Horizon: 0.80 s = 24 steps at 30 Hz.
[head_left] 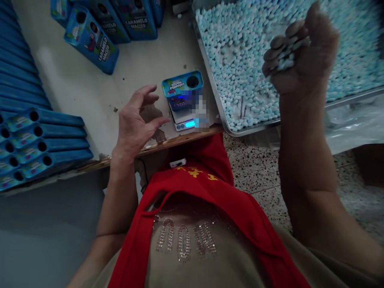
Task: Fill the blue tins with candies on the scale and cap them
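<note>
A blue box [181,90] with a round dark hole in its top stands on a small white scale [180,119] with a lit blue display. Just left of the box, my left hand [136,120] has its fingers and thumb apart, with nothing between them. Over a metal tray [214,82] full of light blue and white candies [240,76], my right hand [300,56] is turned palm up, its fingers curled round several of the candies.
Blue boxes [93,40] stand at the table's back left. More boxes [45,144] lie stacked at the left edge. The white table [138,60] has a worn wooden front edge. Clear plastic [354,120] lies below the tray at the right.
</note>
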Tool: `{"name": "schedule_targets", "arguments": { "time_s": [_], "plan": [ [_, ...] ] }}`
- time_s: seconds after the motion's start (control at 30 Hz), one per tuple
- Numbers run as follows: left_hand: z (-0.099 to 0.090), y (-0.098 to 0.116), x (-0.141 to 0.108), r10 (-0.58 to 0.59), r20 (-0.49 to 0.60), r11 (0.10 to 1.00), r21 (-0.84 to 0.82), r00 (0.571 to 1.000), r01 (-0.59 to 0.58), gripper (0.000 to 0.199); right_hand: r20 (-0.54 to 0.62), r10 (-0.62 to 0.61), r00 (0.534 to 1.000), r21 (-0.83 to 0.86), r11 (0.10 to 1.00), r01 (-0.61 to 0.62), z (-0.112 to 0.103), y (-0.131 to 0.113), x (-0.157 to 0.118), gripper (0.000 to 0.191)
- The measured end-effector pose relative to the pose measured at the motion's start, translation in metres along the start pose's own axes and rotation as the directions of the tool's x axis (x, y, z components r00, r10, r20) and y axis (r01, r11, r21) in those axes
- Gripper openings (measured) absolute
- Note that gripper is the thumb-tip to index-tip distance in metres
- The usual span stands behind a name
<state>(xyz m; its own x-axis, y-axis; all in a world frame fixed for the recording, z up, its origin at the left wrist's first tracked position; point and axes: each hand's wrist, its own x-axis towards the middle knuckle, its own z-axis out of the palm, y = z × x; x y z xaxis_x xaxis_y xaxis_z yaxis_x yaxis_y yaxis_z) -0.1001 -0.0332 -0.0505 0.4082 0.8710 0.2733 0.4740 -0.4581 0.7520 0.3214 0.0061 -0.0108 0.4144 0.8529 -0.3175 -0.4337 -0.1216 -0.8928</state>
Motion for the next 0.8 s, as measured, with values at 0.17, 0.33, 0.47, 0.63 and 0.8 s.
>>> {"name": "schedule_targets", "arguments": {
  "time_s": [0.17,0.33,0.47,0.63,0.8],
  "plan": [
    [0.012,-0.004,0.005,-0.024,0.019,0.999,-0.046,1.000,0.025,0.107,0.035,-0.072,0.997,-0.149,0.986,0.076,0.019,0.003,-0.037,0.059],
    [0.042,-0.003,0.017,-0.079,-0.092,0.988,-0.143,0.993,0.065,0.103,0.244,-0.245,0.938,-0.375,0.868,0.324,0.040,0.007,-0.081,0.054],
    [0.059,0.016,0.044,-0.065,-0.138,0.980,-0.194,0.988,0.037,0.065,0.322,-0.357,0.877,-0.458,0.752,0.474,0.051,0.007,-0.067,0.053],
    [0.054,0.058,0.102,0.167,-0.206,0.976,-0.104,0.964,-0.192,0.049,0.315,-0.363,0.877,-0.316,0.831,0.458,0.055,-0.013,-0.017,0.062],
    [0.077,0.086,0.148,0.214,-0.135,0.967,-0.113,0.968,-0.229,0.053,0.219,-0.475,0.852,-0.152,0.846,0.511,0.070,-0.035,-0.012,0.078]
  ]
}}
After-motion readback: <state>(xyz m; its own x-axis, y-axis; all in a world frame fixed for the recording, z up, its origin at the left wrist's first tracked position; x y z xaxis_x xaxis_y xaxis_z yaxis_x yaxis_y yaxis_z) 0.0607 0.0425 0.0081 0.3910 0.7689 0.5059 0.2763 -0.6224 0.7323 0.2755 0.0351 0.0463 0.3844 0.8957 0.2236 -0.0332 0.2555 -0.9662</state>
